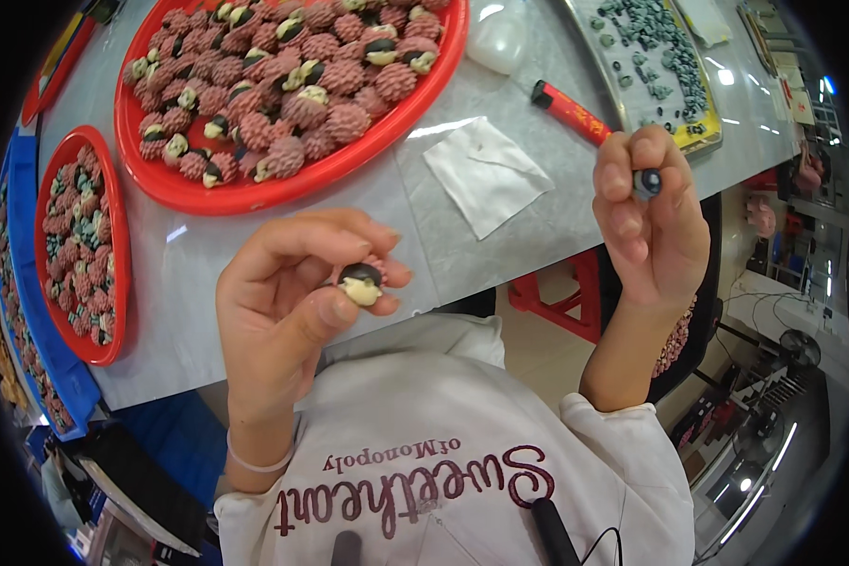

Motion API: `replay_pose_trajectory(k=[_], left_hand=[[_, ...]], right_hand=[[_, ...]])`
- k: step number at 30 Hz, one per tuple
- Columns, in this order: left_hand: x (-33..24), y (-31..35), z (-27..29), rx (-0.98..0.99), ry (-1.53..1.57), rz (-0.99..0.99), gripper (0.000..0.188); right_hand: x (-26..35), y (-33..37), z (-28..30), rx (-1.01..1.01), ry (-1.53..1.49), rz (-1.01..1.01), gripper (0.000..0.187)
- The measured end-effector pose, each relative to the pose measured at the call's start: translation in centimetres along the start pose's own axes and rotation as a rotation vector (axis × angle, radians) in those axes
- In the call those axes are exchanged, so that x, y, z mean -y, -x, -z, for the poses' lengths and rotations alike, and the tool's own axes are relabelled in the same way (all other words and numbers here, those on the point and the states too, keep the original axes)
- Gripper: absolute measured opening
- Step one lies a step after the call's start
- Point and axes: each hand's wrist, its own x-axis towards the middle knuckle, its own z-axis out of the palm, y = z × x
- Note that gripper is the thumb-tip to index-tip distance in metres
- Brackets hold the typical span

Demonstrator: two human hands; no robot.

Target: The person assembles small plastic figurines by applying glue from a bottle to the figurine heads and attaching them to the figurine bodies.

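My left hand [288, 302] is closed, with thumb and fingers pinching a small figurine [360, 281]. The piece has a pink ridged back, a black middle and a cream lower part. My right hand [646, 212] is raised off the table edge with its fingers curled. A thick red pen-like tube [575, 115] with a black far end runs in behind those fingers. In line with it, a small dark round end [646, 182] with a pale spot pokes out between the fingertips. How far the tube runs inside the hand is hidden.
A large red tray [255, 203] heaped with similar pink pieces stands ahead left. Beside it are a smaller red tray [121, 274] and a blue tray [42, 311]. A white cloth [486, 179] lies centrally. Far right, a metal tray [623, 106] holds small dark-green pieces. A red stool [561, 297] stands below.
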Motion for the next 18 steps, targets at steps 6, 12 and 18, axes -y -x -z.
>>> replay_pose_trajectory(k=[6, 12, 18], left_hand=[[0.2, -0.1, 0.3, 0.036, 0.034, -0.05, 0.025], [-0.2, -0.1, -0.1, -0.034, -0.042, 0.033, 0.038], [-0.6, 0.1, 0.0, -0.066, -0.032, 0.069, 0.042]], right_hand=[[-1.8, -1.2, -2.6, 0.021, 0.155, -0.087, 0.024], [-4.0, -1.7, -5.3, 0.036, 0.334, 0.024, 0.024], [-5.4, -2.1, -5.6, 0.136, 0.823, 0.369, 0.028]])
